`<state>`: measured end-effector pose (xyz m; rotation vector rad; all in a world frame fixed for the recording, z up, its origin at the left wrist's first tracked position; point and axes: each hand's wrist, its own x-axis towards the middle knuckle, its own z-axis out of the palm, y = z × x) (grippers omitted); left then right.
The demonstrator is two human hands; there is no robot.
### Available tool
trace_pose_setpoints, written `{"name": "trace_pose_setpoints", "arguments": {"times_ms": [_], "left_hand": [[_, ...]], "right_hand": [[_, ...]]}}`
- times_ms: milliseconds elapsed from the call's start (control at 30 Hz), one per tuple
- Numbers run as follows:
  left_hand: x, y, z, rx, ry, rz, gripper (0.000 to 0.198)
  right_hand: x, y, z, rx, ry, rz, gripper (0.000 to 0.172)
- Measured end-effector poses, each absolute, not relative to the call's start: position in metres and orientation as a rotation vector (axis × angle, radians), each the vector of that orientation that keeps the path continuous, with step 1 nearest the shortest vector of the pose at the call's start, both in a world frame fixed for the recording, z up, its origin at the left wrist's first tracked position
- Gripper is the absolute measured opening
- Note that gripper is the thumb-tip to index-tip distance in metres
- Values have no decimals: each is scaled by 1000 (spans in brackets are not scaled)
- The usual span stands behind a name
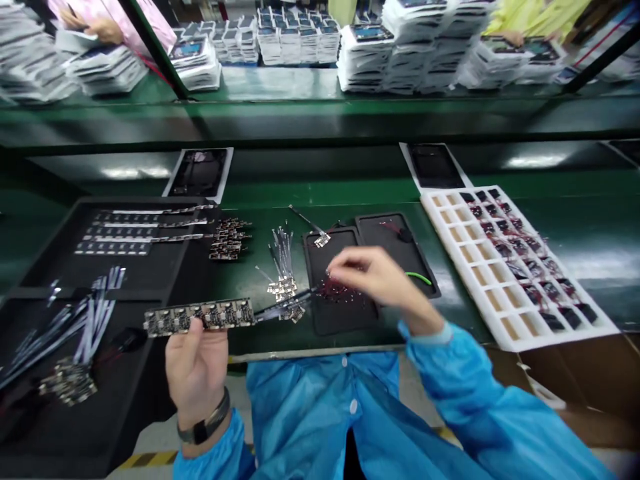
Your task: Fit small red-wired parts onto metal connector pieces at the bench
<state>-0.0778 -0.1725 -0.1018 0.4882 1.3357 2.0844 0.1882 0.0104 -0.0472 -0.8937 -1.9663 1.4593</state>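
My left hand (196, 365) is closed on a long strip of small circuit boards (200, 317), held level over the bench's front edge. My right hand (380, 277) hovers over a black tray (345, 313) holding a heap of small red-wired parts (333, 290); its fingers are pinched together at the heap, and what they hold is too small to make out. A bundle of thin flat cables (283, 267) lies between the two hands. A second black tray (400, 243) with a green wire sits just beyond my right hand.
A white foam grid tray (505, 267) partly filled with small parts stands at the right. A large black tray (125, 247) with board strips is at the left, loose cables (75, 327) nearer me. Stacks of packaged goods and other people's hands are on the far shelf.
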Motion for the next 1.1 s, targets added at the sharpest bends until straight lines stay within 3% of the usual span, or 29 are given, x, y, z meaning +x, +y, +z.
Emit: {"name": "trace_pose_setpoints", "arguments": {"times_ms": [100, 233, 633, 1100], "left_hand": [[-81, -181, -107, 475, 1315, 2039, 17], [-76, -183, -113, 459, 1290, 2000, 17], [-78, -193, -121, 400, 1257, 1990, 19], [-89, -198, -131, 405, 1399, 1874, 15]], "right_hand": [[209, 96, -53, -1183, -2094, 878, 21], [195, 163, -83, -1436, -2487, 717, 22], [186, 183, -103, -1314, -2570, 828, 6], [182, 180, -33, -1002, -2540, 946, 16]]}}
